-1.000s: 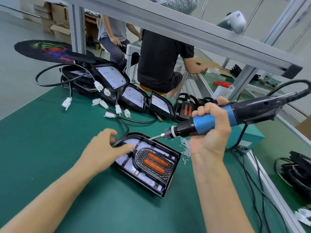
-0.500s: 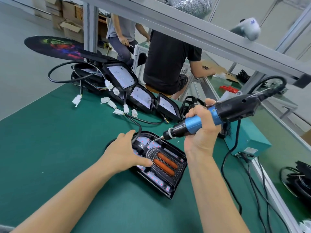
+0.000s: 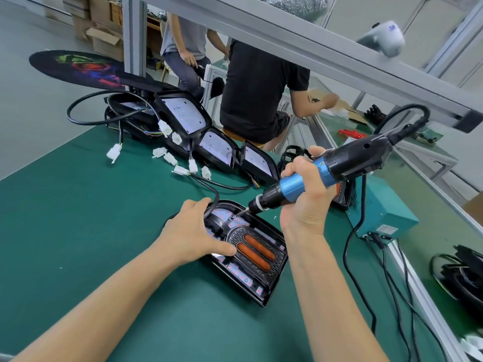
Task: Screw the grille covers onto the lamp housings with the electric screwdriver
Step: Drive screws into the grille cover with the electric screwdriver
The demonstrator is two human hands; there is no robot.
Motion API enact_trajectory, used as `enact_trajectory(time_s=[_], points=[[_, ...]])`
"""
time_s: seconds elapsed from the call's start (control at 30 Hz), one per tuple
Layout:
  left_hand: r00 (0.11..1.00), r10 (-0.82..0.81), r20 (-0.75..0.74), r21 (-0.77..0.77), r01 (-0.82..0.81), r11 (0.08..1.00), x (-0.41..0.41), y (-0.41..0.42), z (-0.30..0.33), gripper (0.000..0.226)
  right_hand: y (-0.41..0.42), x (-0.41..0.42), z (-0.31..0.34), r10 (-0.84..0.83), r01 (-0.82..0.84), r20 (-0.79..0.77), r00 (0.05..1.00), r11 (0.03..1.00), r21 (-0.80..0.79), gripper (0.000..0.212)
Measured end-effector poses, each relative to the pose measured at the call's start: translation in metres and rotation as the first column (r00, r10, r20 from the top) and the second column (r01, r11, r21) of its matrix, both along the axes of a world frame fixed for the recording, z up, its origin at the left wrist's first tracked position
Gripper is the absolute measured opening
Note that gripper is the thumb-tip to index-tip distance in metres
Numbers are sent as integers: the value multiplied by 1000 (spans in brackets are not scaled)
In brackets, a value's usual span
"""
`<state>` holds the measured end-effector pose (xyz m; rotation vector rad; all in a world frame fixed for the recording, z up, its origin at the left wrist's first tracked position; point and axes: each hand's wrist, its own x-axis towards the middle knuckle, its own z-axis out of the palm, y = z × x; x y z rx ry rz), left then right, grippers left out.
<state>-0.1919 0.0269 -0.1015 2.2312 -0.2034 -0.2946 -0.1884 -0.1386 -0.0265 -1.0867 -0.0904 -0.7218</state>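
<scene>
Right hand (image 3: 304,202) is gripping the electric screwdriver (image 3: 308,178) closed-fisted around the blue barrel, bit tip touching down near the far end of the grille cover (image 3: 257,248). Left hand (image 3: 192,235) is pressing flat on the lamp housing (image 3: 264,296), which is lying on the green mat (image 3: 78,218), fingers curled over its near-left edge, thumb beside the orange lenses. Step looks like driving the far screw; next probably needs the bit kept seated and the housing kept steady. Versus half a second ago, the bit is sitting lower, now on the cover rather than above it.
</scene>
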Motion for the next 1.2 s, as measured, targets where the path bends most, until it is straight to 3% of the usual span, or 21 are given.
enact_trajectory(time_s=[0.63,0.87,1.2], points=[[999,32,20,4,-32,999,-1,-5,8,111,8,0,1,28,-25,23,999,994,-103,27],[999,34,4,-17,-34,999,1,-5,6,104,-8,-8,3,127,-144,-88,988,965,-221,33],[999,47,-9,-24,-47,999,2,-5,6,106,-2,-10,4,167,-179,-70,983,956,-231,32]])
